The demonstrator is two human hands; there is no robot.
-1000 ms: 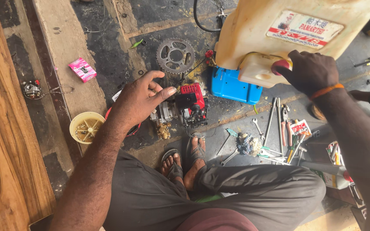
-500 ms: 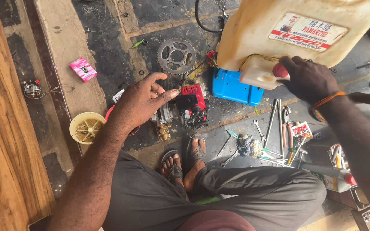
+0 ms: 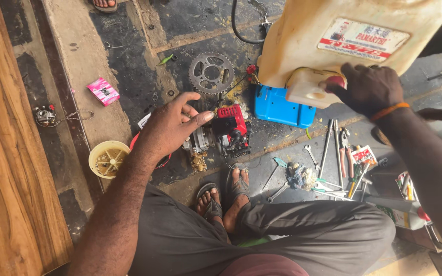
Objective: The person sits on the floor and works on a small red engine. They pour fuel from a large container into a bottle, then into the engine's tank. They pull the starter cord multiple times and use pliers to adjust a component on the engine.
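From my remote seat: the small engine [image 3: 231, 130] sits on the floor just ahead of my feet [image 3: 226, 197]; the sprocket [image 3: 211, 74] lies beyond it; my left hand [image 3: 167, 128] hovers at the engine's left; the bowl [image 3: 108, 158] lies further left; my right hand [image 3: 367, 89] grips the tank [image 3: 354, 36] at right; spanners [image 3: 333, 153] lie below the tank.

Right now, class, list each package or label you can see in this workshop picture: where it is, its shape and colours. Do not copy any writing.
Tank label: on the cream tank the right hand grips; rectangular, white with red bands.
Pink packet: on the floor, upper left; small, flat, rectangular.
Red-and-white packet: among the tools, right of the feet; small.
Carton: right edge, by the knee; multicoloured, partly hidden.
No screens or signs.
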